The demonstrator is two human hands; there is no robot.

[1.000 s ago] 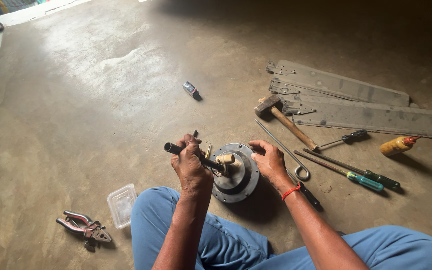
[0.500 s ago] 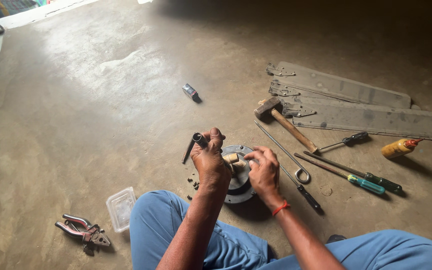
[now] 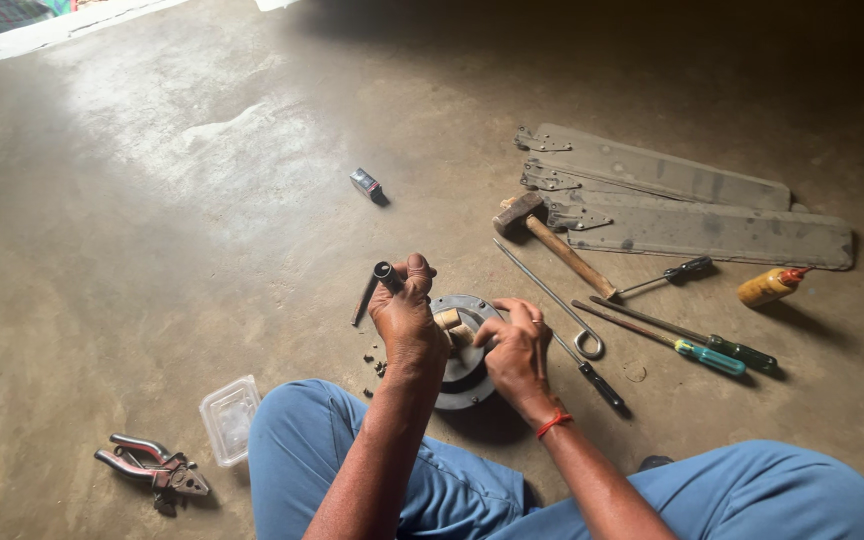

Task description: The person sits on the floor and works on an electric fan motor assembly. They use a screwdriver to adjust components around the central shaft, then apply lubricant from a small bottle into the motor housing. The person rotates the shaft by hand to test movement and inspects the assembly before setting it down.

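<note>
Left hand (image 3: 404, 318) fingers clamp a dark tool handle (image 3: 386, 275); right hand (image 3: 515, 352) fingers grip the round motor housing (image 3: 464, 378) between them.

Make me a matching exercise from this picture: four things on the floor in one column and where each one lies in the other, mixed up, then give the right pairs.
Things:
1. hammer
2. pliers
3. clear plastic box
4. yellow bottle

Places:
A. far right, past the screwdrivers
B. beside the person's left knee
C. lower left corner of the view
D. just below the fan blades

Pairs: 1-D, 2-C, 3-B, 4-A
</note>
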